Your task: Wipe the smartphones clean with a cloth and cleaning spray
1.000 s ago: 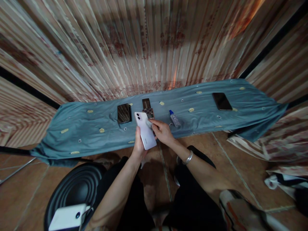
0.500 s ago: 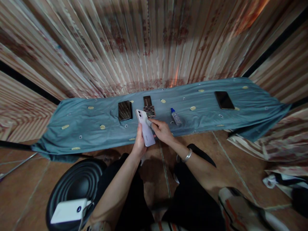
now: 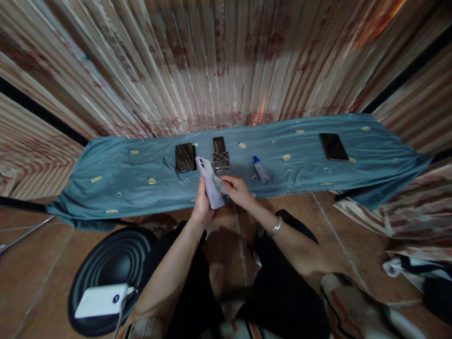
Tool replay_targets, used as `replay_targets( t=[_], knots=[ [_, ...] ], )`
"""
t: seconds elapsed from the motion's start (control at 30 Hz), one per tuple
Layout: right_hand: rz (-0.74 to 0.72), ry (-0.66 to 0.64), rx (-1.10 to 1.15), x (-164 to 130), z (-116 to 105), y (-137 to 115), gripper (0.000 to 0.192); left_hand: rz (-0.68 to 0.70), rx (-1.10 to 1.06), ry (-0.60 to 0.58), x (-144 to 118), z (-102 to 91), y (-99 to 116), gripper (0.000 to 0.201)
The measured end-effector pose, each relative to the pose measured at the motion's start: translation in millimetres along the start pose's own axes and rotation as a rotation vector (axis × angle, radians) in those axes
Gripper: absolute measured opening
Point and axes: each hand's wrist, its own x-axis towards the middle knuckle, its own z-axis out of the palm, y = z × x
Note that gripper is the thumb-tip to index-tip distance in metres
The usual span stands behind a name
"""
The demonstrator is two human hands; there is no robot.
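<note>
My left hand [image 3: 201, 202] is closed around a pale lilac smartphone [image 3: 211, 188], its back with two camera lenses turned up toward me. A small pale cloth [image 3: 218, 181] is pinched in my right hand [image 3: 239, 190] against the phone's right side; the fingers partly hide it. Just behind the phone lies a small checkered device [image 3: 221, 160] with a dark square panel [image 3: 218, 144] above it, perhaps an unfolded flip phone. To the left rests a dark, glossy device [image 3: 184, 157]. A clear bottle with a blue cap [image 3: 261, 170] lies to the right.
A blue-green patterned cloth [image 3: 141, 167] covers the long narrow table. Toward its right end is a black phone or tablet [image 3: 334, 146]. A white power bank [image 3: 101, 301] with a cable sits on a round black stool [image 3: 79, 263] at my left. Striped curtains [image 3: 197, 61] hang behind.
The lilac phone and both hands have shifted slightly up and left in view. The right hand's cloth has moved a little lower along the phone's right side. Both grips are kept.
</note>
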Motion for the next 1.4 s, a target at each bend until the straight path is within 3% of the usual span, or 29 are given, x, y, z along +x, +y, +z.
replay_targets(
  t=[0.3,0.5,0.63,0.9,1.17,1.4],
  knots=[
    [-0.073,-0.09,-0.086,-10.1,0.2,-5.7,0.031,-0.044,-0.11,0.05,10.5,-11.6,14.6,0.051],
    [-0.087,-0.197,-0.127,-21.2,2.0,-14.1,0.03,0.019,-0.154,0.111,15.9,-19.1,26.1,0.05],
    [-0.233,-0.139,-0.159,-30.3,7.1,-19.2,0.029,0.023,-0.176,0.087,19.5,-26.0,31.2,0.051],
    [-0.558,-0.019,-0.473,-40.6,14.8,-21.9,0.034,-0.066,-0.261,0.099,15.7,-21.6,38.2,0.058],
    [-0.762,0.034,-0.556,-47.3,20.9,-25.9,0.034,-0.09,-0.292,0.123,18.1,-21.8,32.0,0.061],
    [-0.824,-0.007,-0.531,-53.0,25.5,-30.6,0.038,-0.209,-0.247,0.071,20.4,-26.0,23.8,0.068]
  ],
)
